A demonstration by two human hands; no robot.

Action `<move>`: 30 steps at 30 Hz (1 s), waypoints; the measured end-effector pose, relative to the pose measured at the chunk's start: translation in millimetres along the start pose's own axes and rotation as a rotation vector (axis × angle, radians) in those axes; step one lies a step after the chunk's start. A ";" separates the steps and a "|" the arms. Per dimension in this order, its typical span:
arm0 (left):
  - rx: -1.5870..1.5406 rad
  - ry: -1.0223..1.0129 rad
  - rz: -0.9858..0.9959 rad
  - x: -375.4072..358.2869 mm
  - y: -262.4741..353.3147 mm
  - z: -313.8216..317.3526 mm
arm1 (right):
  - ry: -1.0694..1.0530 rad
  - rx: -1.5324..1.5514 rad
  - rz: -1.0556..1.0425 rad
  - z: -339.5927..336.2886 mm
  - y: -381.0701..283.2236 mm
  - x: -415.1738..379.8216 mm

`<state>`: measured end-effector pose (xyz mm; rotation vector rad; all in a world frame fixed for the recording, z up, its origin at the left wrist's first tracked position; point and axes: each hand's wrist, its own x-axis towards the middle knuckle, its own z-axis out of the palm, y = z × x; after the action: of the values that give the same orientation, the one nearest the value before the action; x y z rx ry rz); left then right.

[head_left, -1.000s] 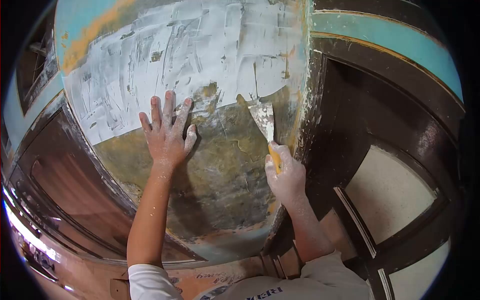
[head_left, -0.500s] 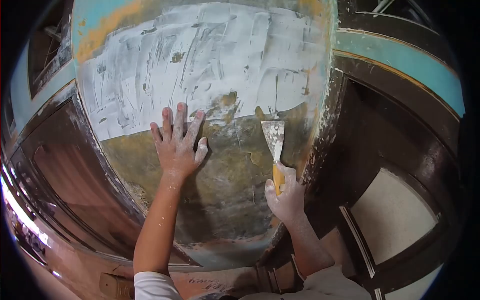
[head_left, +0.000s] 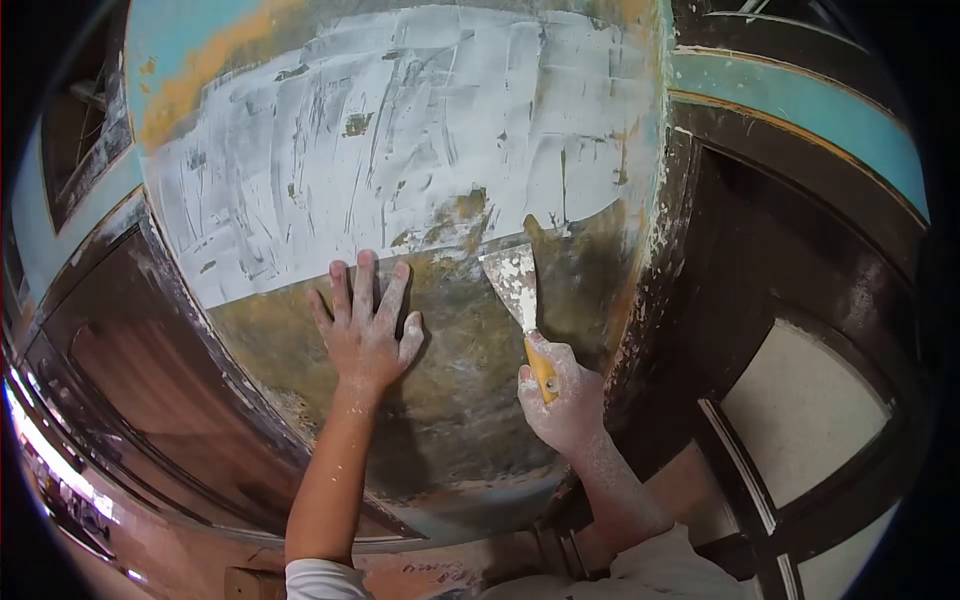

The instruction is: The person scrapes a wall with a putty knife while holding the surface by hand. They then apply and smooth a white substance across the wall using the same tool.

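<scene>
My left hand (head_left: 366, 328) lies flat with its fingers spread on the bare, greenish-brown part of the wall (head_left: 450, 350), its fingertips just below the edge of the white coating (head_left: 400, 130). My right hand (head_left: 565, 395) is closed round the yellow handle of a putty knife (head_left: 514, 285). The wide metal blade is speckled white, points up and tilts left, and its tip is close to the lower edge of the coating. Whether the blade touches the wall is hard to tell. White dust covers both hands.
Dark wooden panelling with a pale panel (head_left: 805, 415) stands on the right. A dark brown door-like panel (head_left: 170, 370) is on the left. Turquoise paint (head_left: 185, 35) shows at the upper left, and a turquoise band (head_left: 810, 115) crosses the upper right.
My left hand has slid lower on the wall, away from the white coating. The putty knife has swung from upright to a leftward tilt, its blade now further left.
</scene>
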<state>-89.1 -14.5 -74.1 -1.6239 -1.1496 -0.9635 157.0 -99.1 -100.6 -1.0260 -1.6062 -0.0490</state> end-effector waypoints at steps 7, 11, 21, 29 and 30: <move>-0.006 -0.024 -0.015 -8.1 0.9 0.7 | 0.005 -0.060 0.038 6.2 -16.9 5.1; -0.086 -0.081 -0.003 -7.7 -4.9 -7.5 | -0.032 -0.072 0.101 13.3 -18.7 -5.8; 0.046 0.056 -0.087 -0.2 -48.6 -17.8 | -0.023 -0.070 0.068 42.2 -3.4 -42.6; 0.082 0.029 -0.073 -1.3 -50.2 -17.7 | -0.058 -0.035 0.024 42.2 -15.1 -26.1; 0.076 0.025 -0.074 -1.1 -50.0 -18.3 | -0.094 -0.047 0.037 42.2 -13.3 -29.0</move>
<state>-139.2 -23.9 -58.3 -1.5141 -1.2221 -0.9733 114.3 -101.4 -131.7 -1.1077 -1.6777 -0.0138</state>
